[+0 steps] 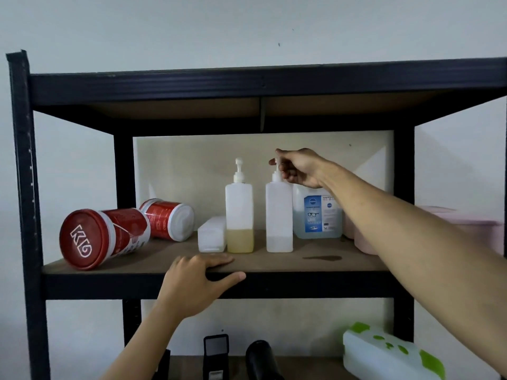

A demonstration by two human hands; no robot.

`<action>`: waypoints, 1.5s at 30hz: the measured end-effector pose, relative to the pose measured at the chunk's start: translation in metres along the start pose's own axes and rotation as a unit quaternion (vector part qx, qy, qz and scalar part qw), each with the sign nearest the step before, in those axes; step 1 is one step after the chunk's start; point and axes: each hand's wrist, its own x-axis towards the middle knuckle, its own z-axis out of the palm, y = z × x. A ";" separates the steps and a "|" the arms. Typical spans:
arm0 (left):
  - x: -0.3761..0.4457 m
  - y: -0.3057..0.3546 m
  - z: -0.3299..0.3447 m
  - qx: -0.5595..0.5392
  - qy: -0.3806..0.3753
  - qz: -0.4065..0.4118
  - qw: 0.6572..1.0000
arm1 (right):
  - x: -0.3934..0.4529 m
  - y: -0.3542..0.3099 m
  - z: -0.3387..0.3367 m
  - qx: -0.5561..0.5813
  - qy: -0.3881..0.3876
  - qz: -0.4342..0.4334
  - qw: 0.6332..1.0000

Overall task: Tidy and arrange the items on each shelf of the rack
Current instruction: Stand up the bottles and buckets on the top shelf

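- The right hand (297, 168) reaches in over the middle shelf (274, 263) of the dark metal rack (24, 187), its fingers curled round the pump head of the right pump bottle (279, 215), pinching it at the top.
- That bottle stands upright near the middle of the shelf, close to the front edge, with only a little pale liquid at its bottom.
- Just beside it, toward the left end of the shelf and with a narrow gap between them, the left pump bottle (239, 212) stands upright, its lower part filled with yellowish liquid.
- The left hand (196, 283) rests on the shelf's front edge, fingers laid straight on the board and thumb stretched along the dark front rail; it holds nothing.
- A white rectangular container (211, 237) lies on its side, touching the yellowish bottle's left face.
- Two red-and-white canisters lie toppled toward the left end: the front canister (101, 238) points its red lid at the front left corner, and the rear canister (167, 219) lies behind it, nearer the back edge.
- A clear jug with a blue label (319, 215) stands behind the right bottle, partly hidden by the right arm.
- A pink tub (466, 229) sits at the right end, mostly covered by the arm.
- On the lower shelf (315, 366), a white and green box (389, 352) lies near the right end, and dark objects, too cropped to identify, sit near the middle.
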 end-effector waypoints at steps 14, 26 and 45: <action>-0.004 0.001 0.004 0.012 0.004 0.003 1.000 | -0.019 0.026 -0.002 -0.031 0.078 -0.124 0.989; -0.013 -0.023 -0.029 0.058 0.004 -0.024 0.998 | -0.086 0.070 0.053 -0.155 0.028 -0.271 0.950; -0.010 -0.090 -0.039 0.089 0.014 0.082 0.993 | 0.013 0.024 0.246 -0.548 0.034 0.021 0.836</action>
